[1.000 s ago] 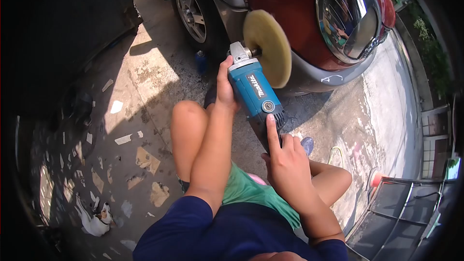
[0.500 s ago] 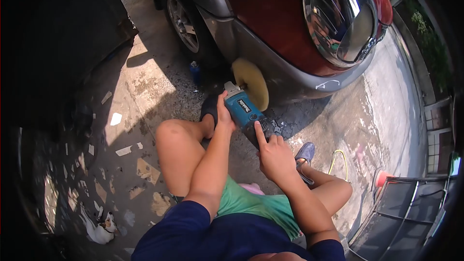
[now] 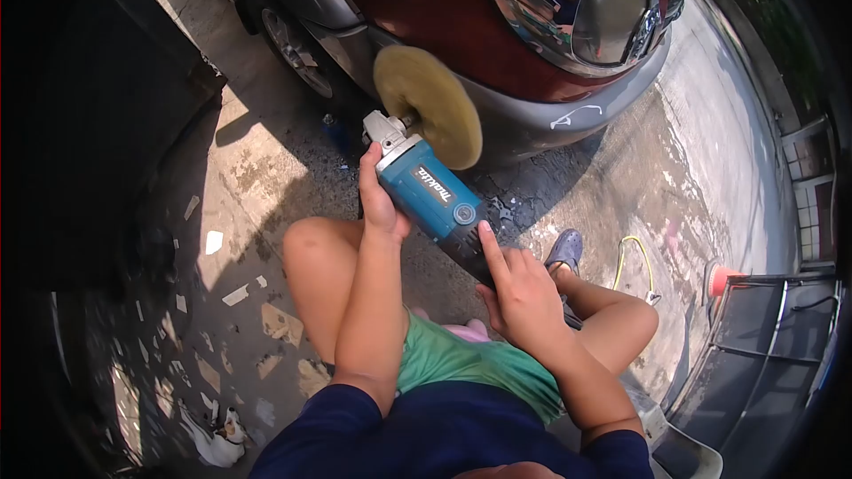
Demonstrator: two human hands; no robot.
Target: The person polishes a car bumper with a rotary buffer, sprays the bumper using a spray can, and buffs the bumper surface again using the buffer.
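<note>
A teal and black polisher (image 3: 428, 191) lies across both hands, its silver head pointing up and to the left. My left hand (image 3: 382, 197) is wrapped round the body just behind the head. Around the black rear handle my right hand (image 3: 519, 288) is closed, with the index finger stretched along the casing. The round yellow pad (image 3: 429, 106) on the tool's head is at the grey lower bumper (image 3: 524, 120) of a red and grey car; whether they touch I cannot tell.
The car's wheel (image 3: 297, 51) stands at the upper left, with a blue bottle (image 3: 334, 129) near it. A yellow hose or cord (image 3: 624, 253) lies right of my shoe. A white dog (image 3: 216, 442) lies at the lower left. A dark metal frame (image 3: 754, 346) is at the right.
From one second ago, the polisher and pad have come down and to the left in view, then closer to me and slightly up since half a second ago. The car has shifted left in view. Both hands kept hold.
</note>
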